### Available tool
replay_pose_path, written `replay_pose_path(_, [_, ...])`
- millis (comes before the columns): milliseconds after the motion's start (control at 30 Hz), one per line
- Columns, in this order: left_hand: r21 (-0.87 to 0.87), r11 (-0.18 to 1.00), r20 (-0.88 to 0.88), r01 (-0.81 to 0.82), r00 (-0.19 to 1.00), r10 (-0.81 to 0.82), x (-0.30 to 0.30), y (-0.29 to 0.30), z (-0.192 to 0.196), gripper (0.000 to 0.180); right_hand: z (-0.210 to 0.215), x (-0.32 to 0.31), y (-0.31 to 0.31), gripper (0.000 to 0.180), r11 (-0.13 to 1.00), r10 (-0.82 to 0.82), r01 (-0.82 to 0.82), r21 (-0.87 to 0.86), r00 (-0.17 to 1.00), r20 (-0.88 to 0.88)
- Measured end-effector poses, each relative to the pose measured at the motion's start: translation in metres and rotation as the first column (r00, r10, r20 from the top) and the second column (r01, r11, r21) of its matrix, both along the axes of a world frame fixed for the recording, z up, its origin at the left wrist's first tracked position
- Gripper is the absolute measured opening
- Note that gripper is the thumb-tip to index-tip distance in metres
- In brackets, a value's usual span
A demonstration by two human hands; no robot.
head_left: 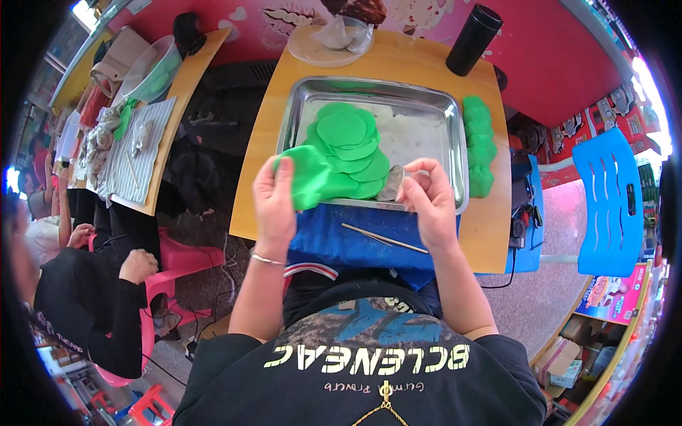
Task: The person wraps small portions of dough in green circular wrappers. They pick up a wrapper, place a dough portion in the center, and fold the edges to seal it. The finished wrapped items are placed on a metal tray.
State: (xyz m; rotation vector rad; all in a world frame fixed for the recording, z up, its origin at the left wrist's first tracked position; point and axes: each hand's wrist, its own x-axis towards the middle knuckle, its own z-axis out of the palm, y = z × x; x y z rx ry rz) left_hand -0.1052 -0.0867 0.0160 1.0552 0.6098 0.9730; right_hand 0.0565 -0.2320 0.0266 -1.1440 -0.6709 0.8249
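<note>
My left hand (275,200) holds a flat green dough round (307,174) at the near left corner of a steel tray (426,121). My right hand (428,197) pinches a small grey lump (393,183) at the tray's near rim. Several green dough rounds (344,138) lie overlapping in the tray's left half. More green dough pieces (479,142) sit in a row on the wooden table (263,142) right of the tray. A thin stick (383,238) lies on the blue cloth (327,241) below my hands.
A black cylinder (472,39) and a white plate with a clear bag (330,39) stand at the table's far edge. A blue plastic chair (607,206) is at the right. Another person (92,298) sits on a pink stool at the left, beside a second table with a green bowl (153,71).
</note>
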Motion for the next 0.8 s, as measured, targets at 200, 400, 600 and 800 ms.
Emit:
replay_pose_path(200, [-0.039, 0.998, -0.049, 0.047, 0.998, -0.049, -0.034, 0.0, -0.007, 0.013, -0.026, 0.038, 0.017, 0.019, 0.939, 0.108, 0.246, -0.242, 0.455, 0.884])
replay_pose_path(400, [-0.133, 0.98, 0.04, 0.145, 0.989, -0.14, -0.029, -0.01, -0.013, 0.008, -0.044, 0.057, 0.02, 0.018, 0.942, 0.252, 0.154, -0.298, 0.266, 0.931])
replay_pose_path(600, [-0.086, 0.948, -0.119, 0.307, 0.941, -0.316, -0.008, -0.013, -0.004, 0.021, -0.034, 0.064, 0.013, 0.009, 0.937, 0.23, 0.053, -0.344, 0.648, 0.726])
replay_pose_path(800, [0.443, 0.816, -0.443, 0.371, 0.882, -0.161, 0.033, -0.032, 0.021, 0.024, -0.011, 0.065, 0.0, 0.011, 0.984, 0.046, 0.02, -0.18, 0.933, 0.358])
